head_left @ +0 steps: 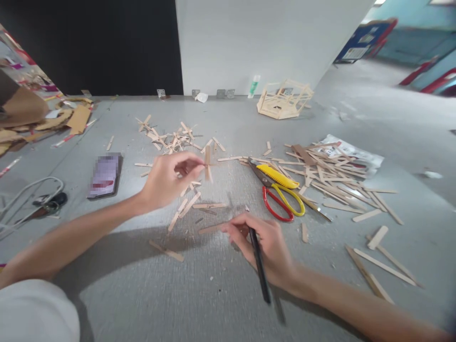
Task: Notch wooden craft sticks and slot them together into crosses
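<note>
My left hand point(171, 180) is raised over the table, thumb and finger pinching a small crossed piece of wooden stick point(207, 156), blurred by motion. My right hand point(270, 247) is closed around a black pen point(261, 270) whose tip points away from me. A flat wooden craft stick point(210, 229) is pinched between the fingertips of that same hand. Short cut and crossed stick pieces point(174, 139) lie scattered beyond my left hand. Scissors point(278, 202) with red and yellow handles rest beyond my right hand, against a yellow-handled cutter point(278, 175).
A pile of craft sticks point(331, 175) lies on a plastic packet point(359, 154) at right. At the back stand a stick-built frame point(281, 111) and a glue tube point(254, 87). Left are a phone point(105, 175), a cable point(32, 190) and cardboard scraps point(78, 118).
</note>
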`<move>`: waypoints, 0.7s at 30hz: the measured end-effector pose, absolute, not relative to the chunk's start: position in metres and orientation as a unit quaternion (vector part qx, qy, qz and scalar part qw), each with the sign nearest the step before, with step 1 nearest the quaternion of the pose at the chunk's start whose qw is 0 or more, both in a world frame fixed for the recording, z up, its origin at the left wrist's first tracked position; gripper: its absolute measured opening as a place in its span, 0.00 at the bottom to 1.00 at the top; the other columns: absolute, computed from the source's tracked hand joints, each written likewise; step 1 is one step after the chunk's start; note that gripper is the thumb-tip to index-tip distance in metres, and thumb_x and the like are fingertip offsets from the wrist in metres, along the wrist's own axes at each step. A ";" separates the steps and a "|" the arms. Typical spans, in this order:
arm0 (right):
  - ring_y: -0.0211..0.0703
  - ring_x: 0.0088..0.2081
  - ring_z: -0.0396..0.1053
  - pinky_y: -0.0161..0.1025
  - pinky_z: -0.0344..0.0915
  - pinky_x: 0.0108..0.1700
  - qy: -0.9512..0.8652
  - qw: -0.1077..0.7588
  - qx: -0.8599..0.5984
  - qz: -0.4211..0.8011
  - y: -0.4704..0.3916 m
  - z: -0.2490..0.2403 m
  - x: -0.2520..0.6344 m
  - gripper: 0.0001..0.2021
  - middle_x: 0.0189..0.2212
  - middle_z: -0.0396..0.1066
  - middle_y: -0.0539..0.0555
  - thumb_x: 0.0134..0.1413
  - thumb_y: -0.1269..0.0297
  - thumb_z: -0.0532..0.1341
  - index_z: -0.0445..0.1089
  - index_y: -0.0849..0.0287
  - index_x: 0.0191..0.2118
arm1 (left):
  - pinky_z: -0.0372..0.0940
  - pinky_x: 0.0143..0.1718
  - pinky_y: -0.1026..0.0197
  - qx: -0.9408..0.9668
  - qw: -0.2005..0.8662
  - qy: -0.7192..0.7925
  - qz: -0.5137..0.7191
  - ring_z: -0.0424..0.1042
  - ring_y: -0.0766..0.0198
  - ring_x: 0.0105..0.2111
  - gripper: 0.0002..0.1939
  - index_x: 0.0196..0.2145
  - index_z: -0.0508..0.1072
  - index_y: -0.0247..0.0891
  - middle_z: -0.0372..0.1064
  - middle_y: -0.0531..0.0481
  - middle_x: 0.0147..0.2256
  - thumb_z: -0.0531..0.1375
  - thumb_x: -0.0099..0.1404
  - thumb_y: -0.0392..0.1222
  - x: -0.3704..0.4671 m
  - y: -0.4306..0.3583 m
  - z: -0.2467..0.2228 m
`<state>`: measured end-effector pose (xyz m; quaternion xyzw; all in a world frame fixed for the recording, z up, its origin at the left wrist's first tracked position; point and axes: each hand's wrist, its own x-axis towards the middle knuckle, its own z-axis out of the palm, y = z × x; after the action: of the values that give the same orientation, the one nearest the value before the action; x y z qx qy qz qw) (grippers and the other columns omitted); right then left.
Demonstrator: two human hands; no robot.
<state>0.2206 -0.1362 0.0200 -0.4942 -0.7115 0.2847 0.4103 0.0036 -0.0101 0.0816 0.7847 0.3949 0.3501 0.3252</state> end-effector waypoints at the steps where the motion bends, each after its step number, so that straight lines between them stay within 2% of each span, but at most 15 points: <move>1: 0.35 0.21 0.66 0.33 0.62 0.26 -0.730 0.403 -0.487 0.259 -0.135 0.015 0.221 0.11 0.21 0.71 0.48 0.69 0.64 0.59 0.72 0.58 0.33 | 0.69 0.37 0.60 0.797 0.290 0.403 0.344 0.75 0.61 0.34 0.09 0.40 0.79 0.37 0.79 0.46 0.36 0.62 0.70 0.45 0.000 0.005 0.075; 5: 0.35 0.20 0.64 0.33 0.60 0.26 -0.793 0.388 -0.438 0.166 -0.129 -0.005 0.222 0.10 0.21 0.69 0.47 0.69 0.69 0.57 0.72 0.58 0.34 | 0.66 0.40 0.57 0.813 0.229 0.430 0.318 0.74 0.60 0.34 0.09 0.42 0.78 0.37 0.78 0.44 0.38 0.59 0.72 0.42 -0.016 0.054 0.044; 10: 0.37 0.23 0.67 0.34 0.62 0.28 -0.816 0.370 -0.423 0.137 -0.127 -0.013 0.223 0.11 0.22 0.70 0.49 0.69 0.70 0.56 0.72 0.58 0.34 | 0.65 0.35 0.59 0.826 0.247 0.430 0.269 0.72 0.63 0.28 0.10 0.43 0.80 0.37 0.79 0.42 0.37 0.59 0.73 0.42 -0.021 0.070 0.024; 12: 0.36 0.22 0.66 0.34 0.62 0.27 -0.813 0.365 -0.432 0.139 -0.127 -0.012 0.223 0.11 0.22 0.70 0.48 0.69 0.68 0.56 0.72 0.58 0.34 | 0.67 0.37 0.58 0.826 0.249 0.434 0.259 0.75 0.61 0.31 0.11 0.49 0.79 0.38 0.80 0.42 0.40 0.63 0.70 0.41 -0.022 0.071 0.025; 15: 0.36 0.21 0.65 0.33 0.62 0.26 -0.807 0.354 -0.450 0.144 -0.127 -0.011 0.223 0.13 0.21 0.70 0.48 0.70 0.65 0.56 0.72 0.57 0.32 | 0.70 0.46 0.55 0.809 0.220 0.473 0.272 0.76 0.58 0.41 0.19 0.58 0.74 0.40 0.78 0.42 0.48 0.64 0.71 0.42 -0.033 0.090 0.039; 17: 0.36 0.20 0.65 0.34 0.62 0.26 -0.804 0.352 -0.454 0.151 -0.126 -0.011 0.223 0.14 0.21 0.70 0.48 0.71 0.64 0.55 0.71 0.57 0.32 | 0.70 0.51 0.50 0.771 0.177 0.532 0.302 0.75 0.56 0.46 0.16 0.57 0.73 0.35 0.76 0.40 0.48 0.56 0.77 0.42 -0.050 0.114 0.054; 19: 0.36 0.20 0.64 0.34 0.62 0.26 -0.802 0.353 -0.456 0.158 -0.126 -0.011 0.222 0.14 0.21 0.70 0.48 0.71 0.65 0.56 0.71 0.58 0.32 | 0.72 0.51 0.46 0.731 0.142 0.583 0.323 0.74 0.54 0.50 0.18 0.57 0.71 0.35 0.71 0.42 0.54 0.61 0.74 0.47 -0.068 0.140 0.068; 21: 0.35 0.20 0.63 0.33 0.61 0.26 -0.799 0.362 -0.451 0.163 -0.126 -0.012 0.222 0.13 0.21 0.69 0.48 0.70 0.66 0.57 0.71 0.58 0.31 | 0.73 0.51 0.46 0.712 0.132 0.609 0.323 0.74 0.54 0.51 0.19 0.58 0.71 0.36 0.70 0.41 0.56 0.62 0.74 0.47 -0.083 0.159 0.078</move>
<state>0.2221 -0.1255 -0.0119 -0.4515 -0.7992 0.1632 0.3618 -0.0828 0.1593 0.0775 0.7117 0.6095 0.3235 0.1322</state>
